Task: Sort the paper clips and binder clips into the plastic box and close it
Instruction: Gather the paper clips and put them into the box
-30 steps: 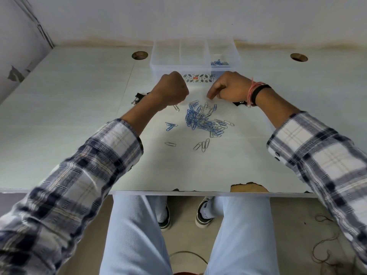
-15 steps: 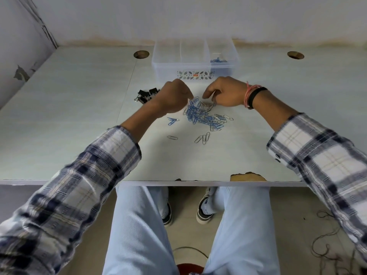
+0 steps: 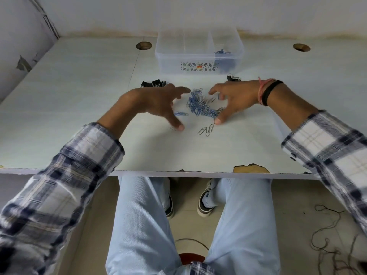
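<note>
Paper clip pile [image 3: 200, 105] mid-counter, between both hands. Left hand [image 3: 156, 102] spread wide, thumb tip down on the counter [image 3: 79, 96] over a stray clip; right hand [image 3: 232, 96] likewise splayed, thumb at pile's near edge. Neither grips anything. Binder clips [image 3: 153, 83] behind left hand. Plastic box [image 3: 198, 52] at far edge, lid off, some clips in right compartment.

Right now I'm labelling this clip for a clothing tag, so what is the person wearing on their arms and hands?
Both arms wear a plaid shirt in white, grey and navy, cuffs pushed up the forearms. The left hand is bare, with no jewellery visible. The right hand is bare too, but its wrist carries a black band and pink-red thread bracelets beside it. No gloves.
</note>
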`<state>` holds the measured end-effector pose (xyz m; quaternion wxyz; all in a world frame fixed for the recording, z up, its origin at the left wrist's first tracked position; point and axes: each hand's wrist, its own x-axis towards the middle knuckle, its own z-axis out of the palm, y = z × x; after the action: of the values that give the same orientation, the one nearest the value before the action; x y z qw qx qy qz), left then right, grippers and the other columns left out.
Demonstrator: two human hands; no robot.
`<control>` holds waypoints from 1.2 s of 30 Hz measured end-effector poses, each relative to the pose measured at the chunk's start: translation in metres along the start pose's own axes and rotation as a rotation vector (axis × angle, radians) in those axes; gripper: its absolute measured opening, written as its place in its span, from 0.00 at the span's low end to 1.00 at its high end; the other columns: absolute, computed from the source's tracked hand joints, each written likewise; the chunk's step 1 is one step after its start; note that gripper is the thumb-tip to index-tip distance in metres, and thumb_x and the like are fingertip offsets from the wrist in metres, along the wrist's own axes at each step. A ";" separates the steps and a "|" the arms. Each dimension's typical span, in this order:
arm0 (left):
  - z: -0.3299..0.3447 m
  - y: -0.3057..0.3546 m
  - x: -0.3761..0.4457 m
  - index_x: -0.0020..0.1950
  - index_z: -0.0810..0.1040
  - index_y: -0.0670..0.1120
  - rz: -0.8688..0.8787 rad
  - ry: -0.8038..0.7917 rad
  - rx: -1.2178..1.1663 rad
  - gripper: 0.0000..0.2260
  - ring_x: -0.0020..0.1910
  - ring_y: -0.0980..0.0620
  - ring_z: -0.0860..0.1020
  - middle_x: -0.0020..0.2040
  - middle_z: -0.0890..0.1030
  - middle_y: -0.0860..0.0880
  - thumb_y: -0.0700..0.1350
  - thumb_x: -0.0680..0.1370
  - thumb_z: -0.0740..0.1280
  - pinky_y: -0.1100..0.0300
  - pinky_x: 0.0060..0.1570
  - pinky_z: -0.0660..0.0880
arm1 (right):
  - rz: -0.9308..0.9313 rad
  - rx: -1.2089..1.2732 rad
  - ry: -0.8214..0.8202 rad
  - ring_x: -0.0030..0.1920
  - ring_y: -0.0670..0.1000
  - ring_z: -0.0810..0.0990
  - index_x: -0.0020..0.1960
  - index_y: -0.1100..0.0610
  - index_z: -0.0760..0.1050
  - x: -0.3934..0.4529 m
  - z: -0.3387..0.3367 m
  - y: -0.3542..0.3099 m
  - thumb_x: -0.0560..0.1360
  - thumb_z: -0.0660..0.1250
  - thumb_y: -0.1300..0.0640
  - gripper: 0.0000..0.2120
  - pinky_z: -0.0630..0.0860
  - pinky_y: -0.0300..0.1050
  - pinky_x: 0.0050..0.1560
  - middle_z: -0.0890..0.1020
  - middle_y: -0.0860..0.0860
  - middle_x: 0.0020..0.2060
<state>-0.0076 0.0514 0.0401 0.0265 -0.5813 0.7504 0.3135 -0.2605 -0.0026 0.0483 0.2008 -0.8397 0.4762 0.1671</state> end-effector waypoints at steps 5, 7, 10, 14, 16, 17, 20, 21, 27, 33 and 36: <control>0.013 -0.014 0.008 0.82 0.50 0.59 0.004 0.030 0.041 0.61 0.64 0.46 0.75 0.72 0.65 0.48 0.57 0.60 0.85 0.48 0.65 0.75 | 0.009 0.071 0.042 0.58 0.52 0.75 0.78 0.49 0.57 0.002 0.015 0.010 0.57 0.79 0.33 0.57 0.73 0.49 0.64 0.70 0.51 0.63; 0.014 -0.009 0.017 0.82 0.57 0.54 0.038 0.111 -0.073 0.55 0.54 0.50 0.77 0.68 0.70 0.48 0.53 0.62 0.85 0.55 0.58 0.75 | -0.020 0.176 0.141 0.56 0.51 0.77 0.75 0.52 0.64 0.010 0.017 0.004 0.61 0.80 0.37 0.49 0.74 0.46 0.60 0.75 0.51 0.61; 0.013 0.000 0.030 0.79 0.66 0.50 0.064 0.173 -0.105 0.47 0.52 0.51 0.78 0.65 0.74 0.49 0.50 0.65 0.84 0.57 0.54 0.76 | -0.041 0.350 0.223 0.50 0.52 0.82 0.71 0.57 0.71 0.020 0.020 -0.003 0.67 0.81 0.48 0.38 0.78 0.42 0.52 0.79 0.53 0.60; 0.011 0.002 0.040 0.77 0.69 0.50 0.095 0.235 -0.141 0.41 0.56 0.51 0.77 0.71 0.72 0.48 0.48 0.67 0.83 0.57 0.56 0.75 | -0.056 0.501 0.259 0.42 0.54 0.86 0.71 0.58 0.72 0.022 0.018 -0.003 0.68 0.80 0.51 0.35 0.82 0.39 0.43 0.78 0.56 0.63; 0.006 0.002 0.040 0.80 0.63 0.51 0.114 0.153 -0.070 0.46 0.58 0.51 0.75 0.75 0.66 0.51 0.50 0.68 0.82 0.55 0.61 0.74 | -0.032 0.332 0.239 0.52 0.55 0.84 0.74 0.55 0.68 0.019 0.012 0.000 0.67 0.79 0.42 0.42 0.78 0.43 0.54 0.75 0.54 0.67; 0.003 0.002 0.041 0.82 0.60 0.53 0.118 0.105 -0.021 0.47 0.58 0.52 0.74 0.76 0.64 0.52 0.52 0.68 0.82 0.54 0.63 0.74 | -0.014 0.220 0.209 0.58 0.55 0.80 0.77 0.54 0.64 0.018 0.011 0.000 0.66 0.78 0.38 0.47 0.75 0.45 0.60 0.72 0.54 0.70; 0.000 0.005 0.046 0.82 0.60 0.53 0.133 0.060 0.076 0.44 0.56 0.51 0.74 0.77 0.63 0.51 0.52 0.71 0.80 0.54 0.65 0.73 | 0.013 0.013 0.153 0.67 0.57 0.72 0.80 0.51 0.57 0.018 0.012 -0.004 0.62 0.75 0.30 0.56 0.69 0.49 0.69 0.67 0.56 0.71; 0.001 0.006 0.048 0.81 0.64 0.53 0.152 0.068 0.084 0.41 0.56 0.51 0.74 0.74 0.66 0.50 0.52 0.72 0.79 0.55 0.63 0.72 | 0.006 0.000 0.154 0.66 0.57 0.73 0.80 0.51 0.58 0.019 0.014 -0.007 0.62 0.75 0.29 0.55 0.70 0.50 0.69 0.67 0.56 0.69; 0.014 -0.001 0.046 0.64 0.83 0.48 0.312 0.289 0.084 0.16 0.50 0.51 0.76 0.58 0.79 0.44 0.43 0.76 0.75 0.52 0.56 0.77 | -0.120 0.086 0.270 0.50 0.53 0.76 0.66 0.52 0.76 0.026 0.023 -0.017 0.70 0.76 0.42 0.28 0.72 0.44 0.52 0.73 0.54 0.51; 0.033 -0.005 0.046 0.58 0.83 0.42 0.385 0.490 0.141 0.09 0.47 0.46 0.77 0.50 0.81 0.40 0.41 0.79 0.72 0.56 0.48 0.72 | -0.167 0.086 0.454 0.47 0.54 0.74 0.59 0.59 0.81 0.029 0.036 -0.024 0.78 0.70 0.52 0.14 0.69 0.44 0.47 0.74 0.53 0.44; 0.035 -0.003 0.046 0.57 0.82 0.40 0.324 0.515 0.125 0.08 0.48 0.42 0.78 0.50 0.82 0.40 0.39 0.79 0.69 0.55 0.47 0.71 | -0.152 0.159 0.494 0.39 0.55 0.82 0.55 0.61 0.82 0.026 0.039 -0.029 0.78 0.68 0.57 0.10 0.75 0.43 0.42 0.78 0.52 0.38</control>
<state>-0.0315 0.0294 -0.0080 -0.1794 -0.5117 0.8331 0.1093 -0.2264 0.0109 0.0073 0.1558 -0.8699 0.4581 -0.0961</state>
